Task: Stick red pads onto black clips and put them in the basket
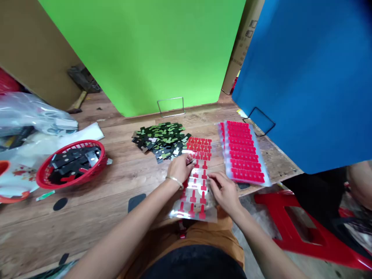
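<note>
Both hands on clear plastic sheet of red T-shaped stickers (195, 182) — left hand (180, 167) pinching one sticker, right hand (224, 190) fingers curled, pressing sheet's edge.

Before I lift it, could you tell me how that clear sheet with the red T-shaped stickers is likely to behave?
The sheet looks thin and glossy, so probably floppy and a little slippery. It already curls near the left hand, so it will likely sag if lifted by one edge. Being film, it is probably very light.

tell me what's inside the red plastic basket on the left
The round red plastic basket holds a heap of flat black pieces, a silvery one and a red bit near the front. Whatever lies under the heap, and the basket floor, is covered.
</note>
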The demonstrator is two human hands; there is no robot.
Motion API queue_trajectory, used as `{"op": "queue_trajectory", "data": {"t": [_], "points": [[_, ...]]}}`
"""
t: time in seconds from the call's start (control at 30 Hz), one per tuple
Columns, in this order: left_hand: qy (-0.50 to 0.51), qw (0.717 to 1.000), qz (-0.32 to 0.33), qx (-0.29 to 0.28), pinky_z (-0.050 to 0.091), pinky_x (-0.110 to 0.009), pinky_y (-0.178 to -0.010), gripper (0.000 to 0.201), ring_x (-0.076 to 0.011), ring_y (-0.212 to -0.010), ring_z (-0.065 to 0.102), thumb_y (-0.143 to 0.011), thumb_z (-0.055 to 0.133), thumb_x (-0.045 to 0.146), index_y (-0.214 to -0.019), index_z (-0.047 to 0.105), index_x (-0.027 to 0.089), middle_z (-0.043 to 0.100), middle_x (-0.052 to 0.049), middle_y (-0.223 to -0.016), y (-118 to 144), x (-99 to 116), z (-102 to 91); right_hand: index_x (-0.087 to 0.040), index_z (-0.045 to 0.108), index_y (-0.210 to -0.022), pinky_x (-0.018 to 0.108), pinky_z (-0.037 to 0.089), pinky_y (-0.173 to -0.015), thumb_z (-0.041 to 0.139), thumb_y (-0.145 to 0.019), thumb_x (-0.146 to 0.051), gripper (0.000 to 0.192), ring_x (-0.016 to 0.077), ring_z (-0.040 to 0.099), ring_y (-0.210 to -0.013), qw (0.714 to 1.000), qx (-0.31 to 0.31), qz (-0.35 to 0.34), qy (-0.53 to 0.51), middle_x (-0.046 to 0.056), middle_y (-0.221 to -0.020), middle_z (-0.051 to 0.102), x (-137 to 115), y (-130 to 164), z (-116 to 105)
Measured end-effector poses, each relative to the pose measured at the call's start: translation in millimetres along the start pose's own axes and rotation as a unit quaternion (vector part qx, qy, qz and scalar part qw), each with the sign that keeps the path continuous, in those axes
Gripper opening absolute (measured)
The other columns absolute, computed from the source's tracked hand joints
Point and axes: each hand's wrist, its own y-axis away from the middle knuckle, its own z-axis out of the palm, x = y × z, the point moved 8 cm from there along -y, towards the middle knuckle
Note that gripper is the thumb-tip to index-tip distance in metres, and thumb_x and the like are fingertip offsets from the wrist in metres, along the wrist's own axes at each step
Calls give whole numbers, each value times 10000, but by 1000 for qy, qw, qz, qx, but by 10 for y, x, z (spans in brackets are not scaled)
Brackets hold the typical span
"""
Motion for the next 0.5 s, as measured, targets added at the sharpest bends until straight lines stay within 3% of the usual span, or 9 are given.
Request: {"op": "queue_trajectory", "data": {"t": [0.1,0.23,0.3,0.37,0.5], "points": [[211,976,-45,-26,386,-218,-537,165,-125,-557,536,-678,650,302,-754,640,156,612,-3,-613,214,-167,-112,-209,579,-919,303,441,-745,454,-823,-161,165,190,562,-832,1000,-8,0,3,55,-864,603,3,-86,86],[463,864,-187,-70,472,-236,-562,204,-114,-538,571,-655,686,259,-784,584,137,617,-5,-621,576,-428,-93,-200,572,-895,275,431,-701,464,-802,-156,149,173,557,-770,999,-25,-2,23,42,-840,599,48,-340,256],[528,812,-237,-72,513,-274,-627,223,-128,-599,612,-662,684,210,-827,552,139,643,-31,-706,728,-508,-64,-189,570,-856,258,422,-689,457,-793,-147,136,161,551,-745,998,-19,1,54,37,-817,591,96,-535,324],[566,780,-254,-84,528,-302,-679,209,-139,-644,635,-687,661,169,-844,527,134,654,-61,-775,816,-526,-28,-176,576,-829,247,412,-701,458,-782,-136,133,157,544,-751,993,-22,14,111,43,-808,584,165,-743,398],[589,762,-255,-91,544,-315,-687,206,-164,-687,659,-711,628,118,-869,497,142,662,-89,-828,782,-513,6,-158,610,-818,237,393,-719,467,-758,-108,163,154,540,-772,982,-32,40,180,63,-846,588,291,-1058,521]]}}
